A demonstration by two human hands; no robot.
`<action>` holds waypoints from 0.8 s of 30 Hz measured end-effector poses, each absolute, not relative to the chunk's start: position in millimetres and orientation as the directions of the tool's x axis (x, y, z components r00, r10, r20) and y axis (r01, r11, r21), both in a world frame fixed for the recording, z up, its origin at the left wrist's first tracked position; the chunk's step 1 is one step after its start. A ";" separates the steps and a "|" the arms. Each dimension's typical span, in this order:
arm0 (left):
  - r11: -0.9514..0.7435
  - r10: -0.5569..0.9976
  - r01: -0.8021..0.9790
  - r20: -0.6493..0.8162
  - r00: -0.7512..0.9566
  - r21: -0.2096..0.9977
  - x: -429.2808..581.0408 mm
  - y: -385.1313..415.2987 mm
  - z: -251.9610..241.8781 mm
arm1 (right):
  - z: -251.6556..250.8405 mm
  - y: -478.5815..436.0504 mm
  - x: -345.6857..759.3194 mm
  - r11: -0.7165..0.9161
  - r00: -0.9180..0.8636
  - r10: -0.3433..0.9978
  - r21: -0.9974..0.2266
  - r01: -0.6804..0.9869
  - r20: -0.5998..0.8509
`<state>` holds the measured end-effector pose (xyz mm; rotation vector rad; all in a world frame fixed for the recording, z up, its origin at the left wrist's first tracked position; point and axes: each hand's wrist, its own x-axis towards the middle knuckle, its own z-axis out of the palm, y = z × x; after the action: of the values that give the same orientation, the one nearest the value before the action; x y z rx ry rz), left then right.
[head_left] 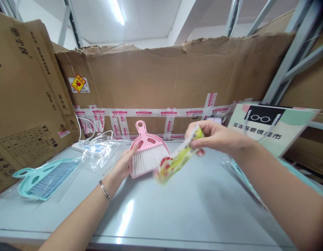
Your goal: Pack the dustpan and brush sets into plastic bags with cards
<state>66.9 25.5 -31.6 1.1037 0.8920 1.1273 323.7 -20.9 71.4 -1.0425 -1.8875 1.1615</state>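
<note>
L hand [122,166] gripping pink dustpan-brush set [147,153]
R hand [216,136] pinching blurred green packet [177,158] btwn closed fingertips, above grey table [177,209].

Glossy pink plastic dustpan [148,144] with white bristles, shiny printed packet [177,160], smooth grey tabletop [177,209].

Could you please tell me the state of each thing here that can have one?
Pink plastic dustpan with white brush: unwrapped, gripped at its side by the left hand.
Green-and-yellow printed packet: pinched in the right hand, lifted, blurred.
Teal plastic dustpan set: lying flat in clear wrapping.
White power strip: cables plugged in.
Clear plastic bag: crumpled, lying flat.
Brown cardboard wall: upright, taped, top edge torn.
</note>
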 end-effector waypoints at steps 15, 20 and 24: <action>0.110 0.964 -0.322 -0.023 0.265 0.940 71.3 17.7 -27.0 | -19.2 6.0 255.4 0.086 -0.105 0.992 -0.993 0.080 0.077; 0.098 0.980 -0.368 -0.025 0.199 0.924 73.7 18.6 -29.7 | -45.3 -0.8 263.2 0.336 0.391 0.844 -0.930 0.148 0.367; 0.071 0.982 -0.419 0.010 0.187 0.905 78.7 15.5 -29.5 | -56.8 -11.1 259.1 0.119 0.213 0.975 -0.951 -0.284 0.059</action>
<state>78.7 15.5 -29.5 0.9456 0.7700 1.2274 259.1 -11.1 -56.8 -1.0149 -0.8871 1.1237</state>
